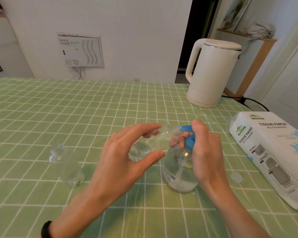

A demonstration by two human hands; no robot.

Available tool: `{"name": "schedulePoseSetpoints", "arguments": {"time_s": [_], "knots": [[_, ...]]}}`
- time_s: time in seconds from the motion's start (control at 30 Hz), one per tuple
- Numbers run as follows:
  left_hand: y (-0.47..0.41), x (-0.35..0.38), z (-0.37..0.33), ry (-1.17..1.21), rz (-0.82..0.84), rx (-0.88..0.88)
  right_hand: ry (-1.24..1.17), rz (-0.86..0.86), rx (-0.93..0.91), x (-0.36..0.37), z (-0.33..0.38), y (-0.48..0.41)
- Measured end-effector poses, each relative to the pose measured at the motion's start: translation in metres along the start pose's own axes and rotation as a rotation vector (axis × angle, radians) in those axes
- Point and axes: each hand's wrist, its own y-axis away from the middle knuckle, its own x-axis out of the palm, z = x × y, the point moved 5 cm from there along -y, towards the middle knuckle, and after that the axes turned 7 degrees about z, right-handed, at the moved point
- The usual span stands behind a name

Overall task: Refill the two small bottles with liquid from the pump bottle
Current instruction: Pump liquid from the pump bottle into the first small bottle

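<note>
At the bottom left of the frame a black wristband (46, 229) circles the left wrist. Just above centre, the left hand (120, 157) pinches a small clear bottle (160, 140) between thumb and fingers, tilted with its open mouth up against the blue pump head (187, 134); some clear liquid sits in its lower end. The right hand (206, 152) is curled round that pump head, one finger on top. Below it stands the pump bottle (179, 172), clear, with liquid in its lower part.

At the left the second small bottle (65, 165) stands alone; its fill is hard to judge. A small clear cap (236, 176) lies at the right, beside a tissue paper pack (268, 152).

All rest on a green checked tablecloth (41, 109). At the upper right stands a cream kettle (212, 73); on the white wall, upper left, is a white panel (81, 49).
</note>
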Motion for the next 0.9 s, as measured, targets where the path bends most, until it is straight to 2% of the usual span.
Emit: {"name": "schedulePoseSetpoints", "arguments": {"time_s": [0.27, 0.53, 0.9], "knots": [[0.0011, 0.0012, -0.0020, -0.005, 0.021, 0.004, 0.026, 0.029, -0.024, -0.0013, -0.0006, -0.0028], [0.0007, 0.0007, -0.0010, 0.002, 0.014, 0.009, 0.033, -0.001, 0.047, 0.0001, -0.0041, -0.0019], [0.0005, 0.0018, -0.0018, 0.006, 0.019, 0.016, 0.063, 0.022, -0.004, -0.0010, -0.0008, -0.0038]]}}
